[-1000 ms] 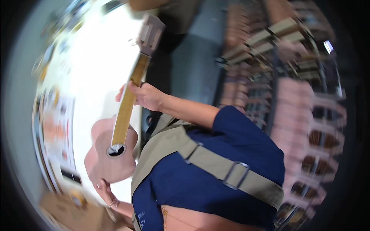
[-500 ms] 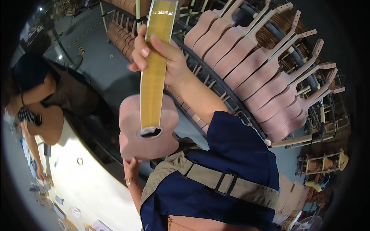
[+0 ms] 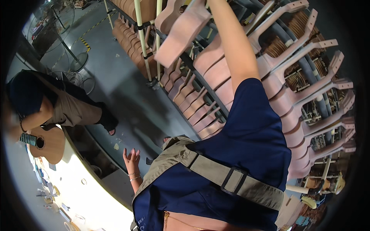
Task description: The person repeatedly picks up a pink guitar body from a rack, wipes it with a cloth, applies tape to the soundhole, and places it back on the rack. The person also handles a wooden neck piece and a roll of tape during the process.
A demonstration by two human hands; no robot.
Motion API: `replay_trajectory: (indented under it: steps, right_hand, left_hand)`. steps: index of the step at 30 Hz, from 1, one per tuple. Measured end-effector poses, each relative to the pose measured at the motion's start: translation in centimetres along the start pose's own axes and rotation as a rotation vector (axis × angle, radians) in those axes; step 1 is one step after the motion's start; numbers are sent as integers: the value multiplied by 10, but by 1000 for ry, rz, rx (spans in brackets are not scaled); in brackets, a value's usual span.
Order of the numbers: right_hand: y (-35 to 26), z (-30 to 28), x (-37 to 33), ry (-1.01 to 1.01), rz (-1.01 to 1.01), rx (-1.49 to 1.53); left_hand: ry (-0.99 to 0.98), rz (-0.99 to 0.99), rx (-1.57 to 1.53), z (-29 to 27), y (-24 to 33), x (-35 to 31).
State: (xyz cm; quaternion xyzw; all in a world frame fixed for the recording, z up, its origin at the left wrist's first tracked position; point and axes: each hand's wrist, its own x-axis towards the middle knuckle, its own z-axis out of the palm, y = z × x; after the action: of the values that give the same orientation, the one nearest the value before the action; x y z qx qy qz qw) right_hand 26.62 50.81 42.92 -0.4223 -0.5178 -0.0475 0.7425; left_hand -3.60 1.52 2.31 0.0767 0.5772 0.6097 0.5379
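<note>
My left hand [image 3: 132, 161], with bracelets at the wrist, is raised beside the apron strap; its fingers are spread and nothing is in them. Stretched far up and forward, my right arm [image 3: 235, 42] runs past the upper edge of the picture, so the hand itself is out of sight. Just left of that forearm a pinkish unfinished guitar body [image 3: 183, 32] hangs tilted at the rack, its upper end cut off. Whether my right hand grips it is hidden. Behind it shows a second guitar body [image 3: 167, 17] with a sound hole.
Several pinkish guitar bodies with necks [image 3: 287, 104] fill the rack at right. A lower row [image 3: 192, 107] lies beneath its dark rail [image 3: 210, 88]. At left, a person [image 3: 73, 102] bends over a guitar [image 3: 52, 144] by a white worktable [image 3: 77, 184]. A fan stand [image 3: 79, 61] stands beyond.
The guitar with the yellow-covered neck has left the space before me. My left hand has let go of its body. My right arm has reached up and forward to the rack.
</note>
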Motion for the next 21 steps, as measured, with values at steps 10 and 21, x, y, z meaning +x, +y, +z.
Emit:
replay_trajectory:
  steps: [10, 21]
  right_hand:
    - [82, -28, 38, -11, 67, -495]
    - [71, -59, 29, 98, -155, -682]
  left_hand:
    - [144, -92, -76, -46, -35, 51]
    - [85, -64, -98, 21, 5, 52]
